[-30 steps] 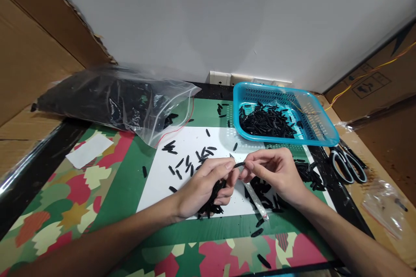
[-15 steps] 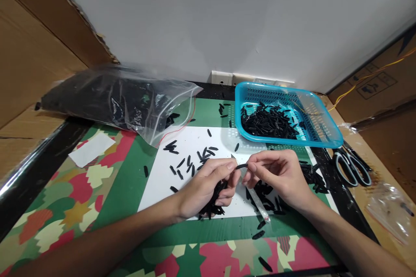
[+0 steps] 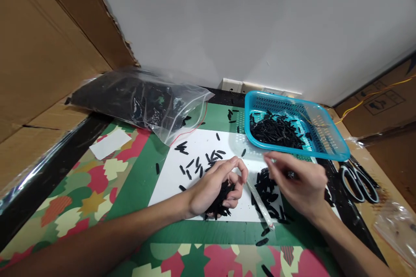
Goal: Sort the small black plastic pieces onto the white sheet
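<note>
My left hand (image 3: 208,184), over the white paper (image 3: 167,190), is closed around a bunch of slim black pieces (image 3: 222,201) that poke out below its fingers. To its right, my right hand (image 3: 302,181) hovers by a loose heap of the same black pieces (image 3: 267,192). Its fingers are curled, thumb close to the index finger; whether a piece is between them I cannot make out. A narrow clear plastic strip (image 3: 260,203) lies between the hands. More scattered black pieces (image 3: 198,164) rest on the paper beyond my left hand.
Behind my right hand stands a blue plastic basket (image 3: 292,150) holding many black pieces. A large zip bag of dark material (image 3: 130,99) lies at the back left. Scissors (image 3: 359,184) and a small clear bag (image 3: 398,229) are at the right. Cardboard (image 3: 42,52) borders the left.
My right hand has parted from my left and moved right, over the heap. The black piece that was between both hands' fingertips no longer shows there. The view has shifted slightly.
</note>
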{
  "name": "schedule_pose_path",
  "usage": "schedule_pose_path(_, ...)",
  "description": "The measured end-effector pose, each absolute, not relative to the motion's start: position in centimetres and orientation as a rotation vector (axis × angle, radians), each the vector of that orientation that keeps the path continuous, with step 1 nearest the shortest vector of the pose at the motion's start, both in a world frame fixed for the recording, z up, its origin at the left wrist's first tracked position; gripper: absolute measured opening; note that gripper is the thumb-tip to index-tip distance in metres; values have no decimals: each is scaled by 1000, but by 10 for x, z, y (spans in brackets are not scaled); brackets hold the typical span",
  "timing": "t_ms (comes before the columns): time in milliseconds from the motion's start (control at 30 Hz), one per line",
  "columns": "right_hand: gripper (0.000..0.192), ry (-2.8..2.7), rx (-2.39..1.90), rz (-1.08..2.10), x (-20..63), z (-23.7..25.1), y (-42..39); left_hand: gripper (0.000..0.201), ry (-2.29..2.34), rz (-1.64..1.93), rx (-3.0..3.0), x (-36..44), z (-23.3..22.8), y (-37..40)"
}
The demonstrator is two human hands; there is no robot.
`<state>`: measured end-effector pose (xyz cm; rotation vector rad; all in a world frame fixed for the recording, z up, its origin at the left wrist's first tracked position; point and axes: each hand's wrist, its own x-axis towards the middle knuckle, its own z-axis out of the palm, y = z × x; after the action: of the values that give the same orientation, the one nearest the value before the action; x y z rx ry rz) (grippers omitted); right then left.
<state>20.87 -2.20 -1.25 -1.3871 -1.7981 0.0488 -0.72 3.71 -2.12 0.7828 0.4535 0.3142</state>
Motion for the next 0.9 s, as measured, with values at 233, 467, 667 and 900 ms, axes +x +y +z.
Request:
schedule_pose_path(233, 21, -2055, -1144, 767, 186, -18, -29, 41, 491, 313, 867, -10, -19, 32)
schedule_pose_path(467, 22, -2021, -1164, 1170, 186, -4, -28, 58, 543, 256, 1019, -13, -10, 29)
schedule_pose_path(667, 19, -2088, -1265, 1159, 189, 3, -27, 60, 564, 246, 1046, -12, -12, 27)
schedule_pose_path(900, 17, -2127, -1231, 1176, 189, 4, -29, 51, 569, 223, 1061, -11, -10, 26)
